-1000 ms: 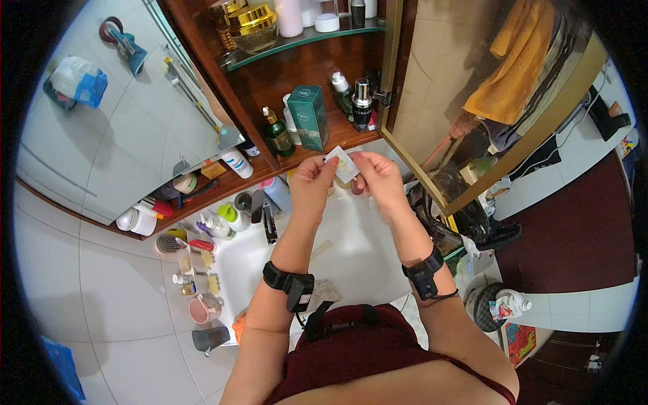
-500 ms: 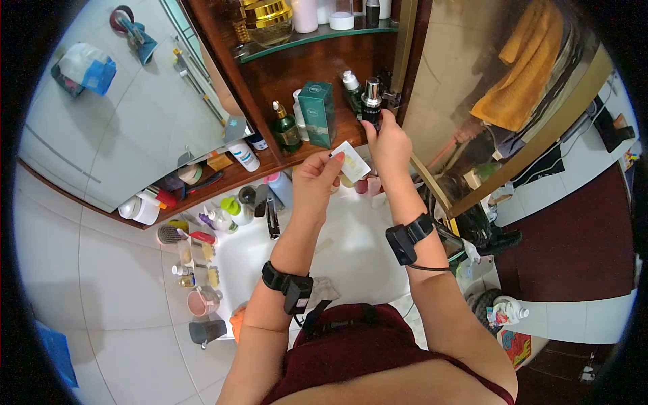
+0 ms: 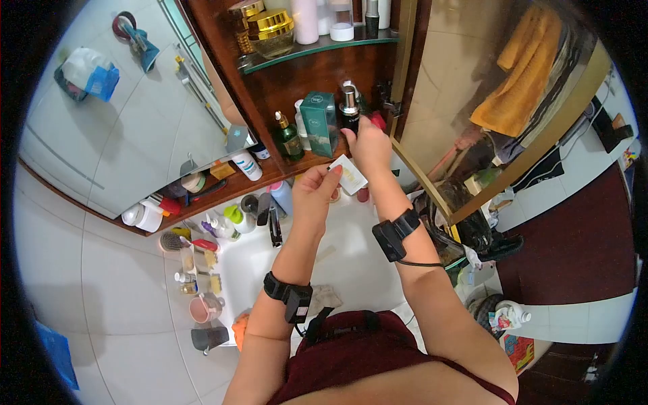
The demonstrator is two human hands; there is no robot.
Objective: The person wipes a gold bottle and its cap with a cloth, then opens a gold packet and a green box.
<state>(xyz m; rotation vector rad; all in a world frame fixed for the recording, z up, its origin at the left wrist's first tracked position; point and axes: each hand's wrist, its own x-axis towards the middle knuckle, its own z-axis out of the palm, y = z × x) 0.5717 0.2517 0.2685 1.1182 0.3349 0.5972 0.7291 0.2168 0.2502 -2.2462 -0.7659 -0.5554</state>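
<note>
My left hand [image 3: 314,196] is closed, pinching a small white sachet [image 3: 348,175] with pale yellow print between thumb and fingers, above the basin's back edge. My right hand [image 3: 370,150] reaches into the open cabinet. Its fingers are around the lower part of a black bottle [image 3: 349,116] with a silver cap, which stands upright by the shelf. Beside that bottle is a green box [image 3: 319,123]. A green dropper bottle [image 3: 288,137] with a gold top stands further left. My right fingertips are partly hidden behind the hand.
Below my hands lies the white basin [image 3: 364,250] with a black faucet [image 3: 275,226]. A glass shelf [image 3: 324,46] above carries jars and bottles. The mirrored door [image 3: 135,128] is on the left, and an open gold-framed door [image 3: 533,135] is on the right. Toiletries line the basin's left side.
My right hand has moved left with the black bottle, bringing it close to the green box. My left hand still holds the sachet. The camera view has shifted slightly.
</note>
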